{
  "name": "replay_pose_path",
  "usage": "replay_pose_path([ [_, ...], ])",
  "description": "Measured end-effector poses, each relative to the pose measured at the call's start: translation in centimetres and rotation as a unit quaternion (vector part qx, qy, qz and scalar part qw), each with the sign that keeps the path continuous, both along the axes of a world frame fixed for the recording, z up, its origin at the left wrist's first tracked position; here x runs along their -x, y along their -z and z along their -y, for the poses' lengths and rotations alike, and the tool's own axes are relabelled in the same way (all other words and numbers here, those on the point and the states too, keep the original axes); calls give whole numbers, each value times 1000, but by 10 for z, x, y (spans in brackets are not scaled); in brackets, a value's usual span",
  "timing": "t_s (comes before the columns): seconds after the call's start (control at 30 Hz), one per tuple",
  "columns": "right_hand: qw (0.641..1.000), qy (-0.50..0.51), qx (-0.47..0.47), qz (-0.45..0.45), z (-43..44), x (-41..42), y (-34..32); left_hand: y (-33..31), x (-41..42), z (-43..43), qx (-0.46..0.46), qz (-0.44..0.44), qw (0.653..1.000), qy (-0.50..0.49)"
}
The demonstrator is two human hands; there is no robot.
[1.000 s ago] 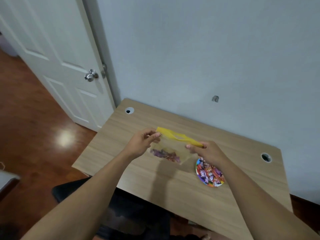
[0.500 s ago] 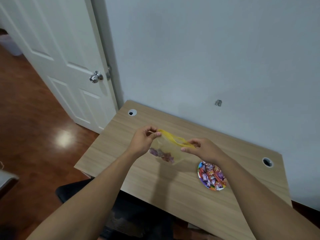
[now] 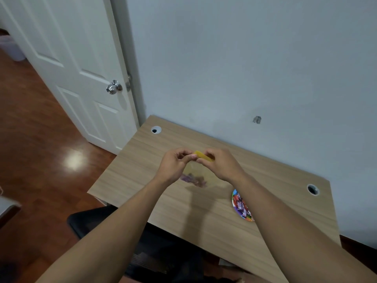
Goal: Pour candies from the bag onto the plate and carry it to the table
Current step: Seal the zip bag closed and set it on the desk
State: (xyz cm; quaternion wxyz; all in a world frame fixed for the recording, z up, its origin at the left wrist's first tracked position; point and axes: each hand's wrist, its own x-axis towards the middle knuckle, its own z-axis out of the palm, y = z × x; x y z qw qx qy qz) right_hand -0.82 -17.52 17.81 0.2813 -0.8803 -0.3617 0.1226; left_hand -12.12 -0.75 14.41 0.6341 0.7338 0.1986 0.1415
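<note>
A clear candy bag point(image 3: 196, 172) with a yellow top strip hangs just above the wooden desk point(image 3: 159, 152), a few purple candies lying at its bottom. My left hand point(image 3: 175, 163) and my right hand point(image 3: 221, 164) pinch the yellow strip close together at the bag's top. A small colourful plate point(image 3: 234, 201) heaped with wrapped candies lies on the desk to the right, partly hidden behind my right forearm.
The desk stands against a pale wall, with cable holes at its back left point(image 3: 156, 130) and right point(image 3: 312, 189). A white door point(image 3: 77, 64) with a metal knob is at the left. A black chair point(image 3: 163, 252) sits below the desk's front edge.
My hands have come together along the yellow strip, which was stretched wide a second ago. The bag has dropped a little lower over the desk.
</note>
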Motion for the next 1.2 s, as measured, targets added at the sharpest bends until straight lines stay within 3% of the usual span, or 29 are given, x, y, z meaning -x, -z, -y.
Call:
replay_pose_path([
  [0.23,1000,1,-14,-16,-5,2,4,-5,7,3,28,29,999,-2],
  [0.9,999,8,-16,-41,-5,5,10,3,13,2,36,7,999,-25],
  [1.07,998,6,-12,-62,-7,11,11,8,8,6,1,-9,1000,-28],
  [1.2,995,10,-13,-98,-9,14,10,13,7,13,-89,-27,994,-51],
])
